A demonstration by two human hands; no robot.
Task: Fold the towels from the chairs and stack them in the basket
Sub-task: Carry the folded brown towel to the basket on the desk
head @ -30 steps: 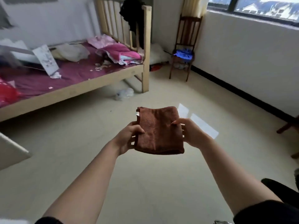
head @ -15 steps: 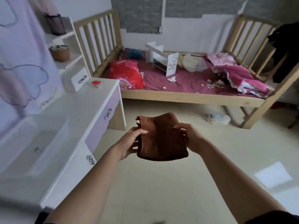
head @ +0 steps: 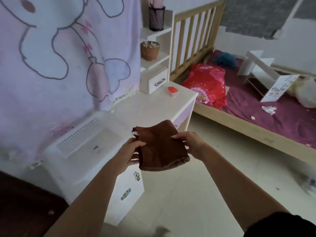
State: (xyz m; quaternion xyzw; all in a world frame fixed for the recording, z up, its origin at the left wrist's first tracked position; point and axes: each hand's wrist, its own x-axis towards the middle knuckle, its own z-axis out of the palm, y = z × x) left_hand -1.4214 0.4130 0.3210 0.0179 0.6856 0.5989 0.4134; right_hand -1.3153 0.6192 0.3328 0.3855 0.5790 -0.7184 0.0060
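— What have the fingers (head: 138, 144) got?
— Both sets are clamped on the folded brown towel (head: 162, 149): the left hand (head: 130, 152) takes its nine o'clock edge, the right hand (head: 194, 144) its three o'clock edge. It is held in the air by the desk's (head: 147, 106) front edge.
— Around it?
— A white basket (head: 80, 134) sits on the desk at nine o'clock, with nothing between. The bed (head: 253, 132) is at two o'clock.
— Anything hard to see?
— The fingers under the towel are hidden. A dark shape (head: 25, 202) at seven o'clock is cut off.
— Room to move?
— Bare floor (head: 188, 194) from four to six o'clock.
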